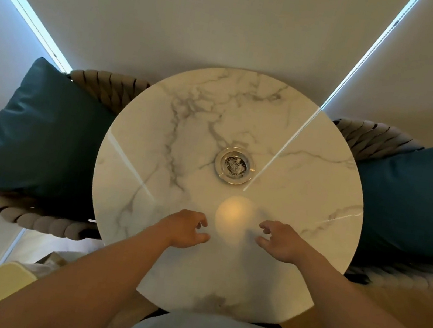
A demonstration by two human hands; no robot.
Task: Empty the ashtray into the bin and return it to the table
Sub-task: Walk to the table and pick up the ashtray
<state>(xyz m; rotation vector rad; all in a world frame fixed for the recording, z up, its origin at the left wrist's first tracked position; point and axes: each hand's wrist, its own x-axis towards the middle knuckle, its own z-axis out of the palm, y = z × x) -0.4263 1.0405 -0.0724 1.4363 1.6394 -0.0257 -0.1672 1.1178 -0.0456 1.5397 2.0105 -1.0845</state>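
Note:
A round glass ashtray (pixel 235 166) with grey ash in its bowl sits just right of the middle of a round white marble table (pixel 162 138). My left hand (pixel 188 227) hovers over the near part of the table, fingers curled and apart, holding nothing. My right hand (pixel 281 240) is level with it to the right, also open and empty. Both hands are well short of the ashtray, one on each side of a warm light reflection on the tabletop. No bin is recognisable in view.
Woven rope chairs with dark teal cushions stand to the left (pixel 36 129) and right (pixel 414 195) of the table. Pale roller blinds (pixel 232 19) hang behind. At the lower left lies a pale yellow object (pixel 4 280) beside some light paper or plastic.

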